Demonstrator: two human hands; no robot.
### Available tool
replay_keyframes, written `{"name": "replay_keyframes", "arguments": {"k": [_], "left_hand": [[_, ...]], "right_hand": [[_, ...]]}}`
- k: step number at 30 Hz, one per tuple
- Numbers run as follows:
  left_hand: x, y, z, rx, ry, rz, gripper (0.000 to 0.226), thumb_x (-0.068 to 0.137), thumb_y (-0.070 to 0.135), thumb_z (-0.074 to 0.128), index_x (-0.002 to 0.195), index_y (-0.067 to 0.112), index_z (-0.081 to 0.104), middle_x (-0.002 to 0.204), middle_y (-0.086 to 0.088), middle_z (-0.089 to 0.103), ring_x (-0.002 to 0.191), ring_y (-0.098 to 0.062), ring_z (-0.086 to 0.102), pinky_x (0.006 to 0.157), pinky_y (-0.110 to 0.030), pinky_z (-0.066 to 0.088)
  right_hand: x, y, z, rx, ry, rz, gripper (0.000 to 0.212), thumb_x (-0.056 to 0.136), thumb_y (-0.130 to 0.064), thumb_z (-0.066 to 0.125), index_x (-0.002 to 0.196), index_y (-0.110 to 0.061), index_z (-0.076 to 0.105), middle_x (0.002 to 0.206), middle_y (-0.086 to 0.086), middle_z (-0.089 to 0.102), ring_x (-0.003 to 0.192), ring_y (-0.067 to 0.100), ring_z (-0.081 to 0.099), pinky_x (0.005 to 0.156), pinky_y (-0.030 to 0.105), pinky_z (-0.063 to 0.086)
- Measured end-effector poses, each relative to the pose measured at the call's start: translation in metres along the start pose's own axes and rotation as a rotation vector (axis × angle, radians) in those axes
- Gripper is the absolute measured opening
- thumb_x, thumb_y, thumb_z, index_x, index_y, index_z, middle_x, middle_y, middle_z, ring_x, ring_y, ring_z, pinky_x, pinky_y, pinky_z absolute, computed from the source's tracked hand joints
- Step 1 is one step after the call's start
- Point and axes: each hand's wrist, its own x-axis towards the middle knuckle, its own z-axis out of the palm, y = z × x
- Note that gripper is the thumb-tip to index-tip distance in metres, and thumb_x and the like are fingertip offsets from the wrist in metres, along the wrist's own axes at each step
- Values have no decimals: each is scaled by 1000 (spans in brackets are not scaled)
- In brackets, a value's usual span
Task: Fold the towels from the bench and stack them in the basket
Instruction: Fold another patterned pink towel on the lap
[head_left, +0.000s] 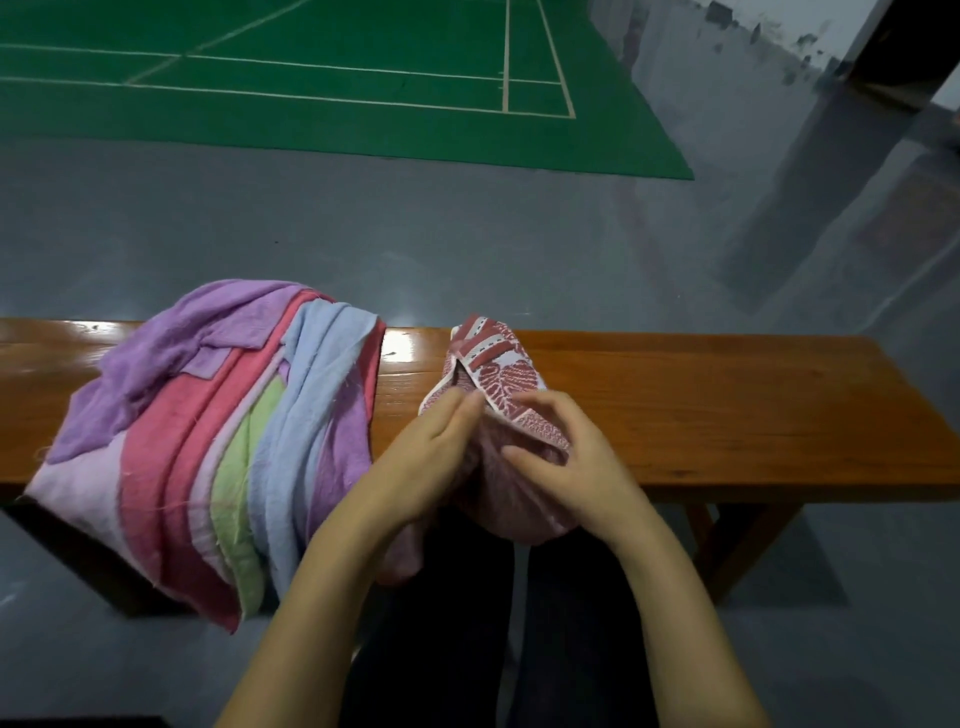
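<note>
both our left hand (441, 431) and right hand (561, 457) pinch the patterned pink towel (498, 374), its long axis running away across the bench (727, 405), right of the pile (208, 426).

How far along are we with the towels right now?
Early, by the look of it. Done: nothing visible; no folded stack or basket is in view. In hand: the left hand and right hand both grip a pink patterned towel at the bench edge, still bunched. Left: the pile of coloured towels, unfolded, on the bench.
</note>
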Motion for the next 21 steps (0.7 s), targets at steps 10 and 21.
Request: {"name": "replay_keyframes", "arguments": {"k": [10, 21], "left_hand": [[-8, -12, -39, 152, -74, 45, 24, 79, 32, 74, 66, 16, 62, 55, 10, 51, 53, 1, 44, 52, -14, 35], [-17, -55, -60, 189, 252, -32, 35, 92, 31, 59, 65, 11, 47, 54, 8, 40, 53, -4, 38, 55, -23, 32]], "right_hand": [[3, 3, -4, 193, 224, 57, 12, 79, -7, 73, 74, -17, 68, 77, -1, 67, 77, 11, 60, 71, 26, 48], [-4, 10, -25, 251, 290, 153, 2, 80, -15, 73, 78, -16, 72, 80, -1, 71, 78, 14, 64, 66, 25, 49]]}}
